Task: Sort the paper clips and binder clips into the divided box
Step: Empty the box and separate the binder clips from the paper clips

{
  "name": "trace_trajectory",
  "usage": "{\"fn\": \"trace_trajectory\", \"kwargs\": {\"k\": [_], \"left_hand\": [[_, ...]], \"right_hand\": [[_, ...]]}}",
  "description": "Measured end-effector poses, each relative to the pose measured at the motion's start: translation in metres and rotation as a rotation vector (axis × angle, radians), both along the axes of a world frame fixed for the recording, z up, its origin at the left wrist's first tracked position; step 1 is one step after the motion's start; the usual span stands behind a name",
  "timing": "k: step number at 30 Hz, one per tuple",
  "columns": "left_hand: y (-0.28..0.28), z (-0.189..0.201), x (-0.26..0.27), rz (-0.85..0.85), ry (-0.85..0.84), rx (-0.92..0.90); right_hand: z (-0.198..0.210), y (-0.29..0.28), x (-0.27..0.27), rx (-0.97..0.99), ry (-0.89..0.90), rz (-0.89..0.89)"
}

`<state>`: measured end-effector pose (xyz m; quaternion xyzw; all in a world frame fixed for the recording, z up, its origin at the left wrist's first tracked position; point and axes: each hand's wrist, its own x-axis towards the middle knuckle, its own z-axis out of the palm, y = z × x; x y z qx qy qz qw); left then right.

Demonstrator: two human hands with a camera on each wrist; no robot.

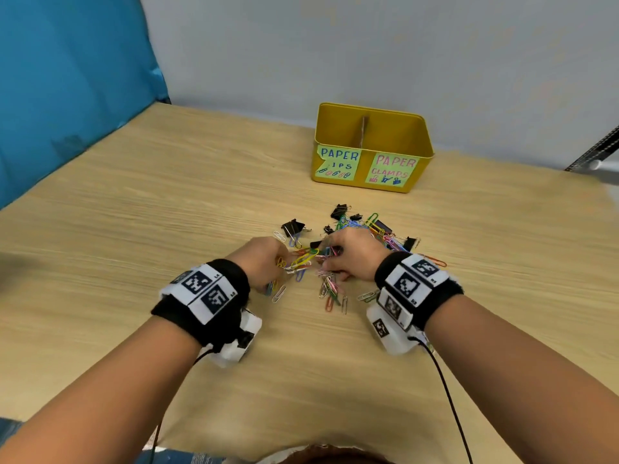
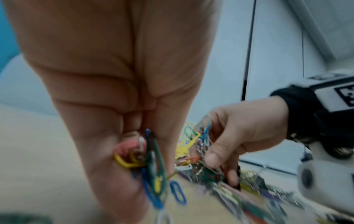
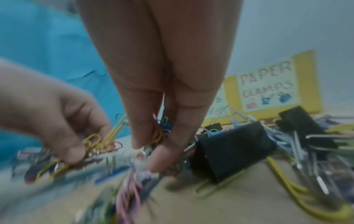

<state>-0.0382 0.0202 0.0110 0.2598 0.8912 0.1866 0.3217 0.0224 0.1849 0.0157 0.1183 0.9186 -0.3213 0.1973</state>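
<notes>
Both hands, left [image 1: 264, 262] and right [image 1: 351, 252], are pinching paper clips [image 1: 330, 289] from the pile between them; beyond it, the box [image 1: 370, 147] is showing nothing inside.

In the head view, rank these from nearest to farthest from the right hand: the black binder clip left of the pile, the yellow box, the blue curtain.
1. black binder clip, just left of the right hand.
2. yellow box, beyond the pile.
3. blue curtain, far left.
</notes>
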Motion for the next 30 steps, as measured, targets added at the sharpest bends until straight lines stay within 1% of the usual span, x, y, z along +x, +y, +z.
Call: {"fn": "trace_trajectory", "kwargs": {"k": [2,5,8,11,14,16,17,20,23,25,27,28,30], "left_hand": [[0.0,0.006,-0.011,0.051,-0.04,0.096],[0.005,0.022,-0.028,0.108,-0.138,0.276],[0.02,0.04,-0.043,0.197,-0.237,0.484],[0.049,0.062,-0.064,0.275,-0.199,0.661],[0.088,0.08,-0.095,0.372,-0.055,0.758],[0.113,0.085,-0.114,0.448,0.052,0.758],[0.125,0.086,-0.122,0.458,0.105,0.723],[0.147,0.08,-0.137,0.403,0.249,0.519],[0.157,0.072,-0.146,0.37,0.263,0.397],[0.157,0.071,-0.149,0.318,0.22,0.356],[0.153,0.074,-0.146,0.259,0.171,0.359],[0.149,0.076,-0.144,0.232,0.173,0.354],[0.136,0.079,-0.134,0.21,0.222,0.336]], "right_hand": [[0.006,0.013,-0.001,-0.287,-0.039,-0.16],[0.024,0.03,-0.001,-0.617,0.011,-0.297],[0.047,0.047,-0.013,-0.794,0.089,-0.367],[0.075,0.064,-0.04,-0.878,0.205,-0.403],[0.097,0.075,-0.076,-0.873,0.352,-0.461],[0.1,0.079,-0.101,-0.84,0.415,-0.521],[0.099,0.081,-0.114,-0.804,0.425,-0.544],[0.087,0.083,-0.143,-0.708,0.387,-0.583],[0.073,0.086,-0.159,-0.661,0.321,-0.634],[0.07,0.087,-0.16,-0.559,0.258,-0.579],[0.073,0.088,-0.156,-0.471,0.198,-0.515],[0.075,0.087,-0.152,-0.436,0.191,-0.487],[0.078,0.085,-0.143,-0.373,0.253,-0.444]]}}
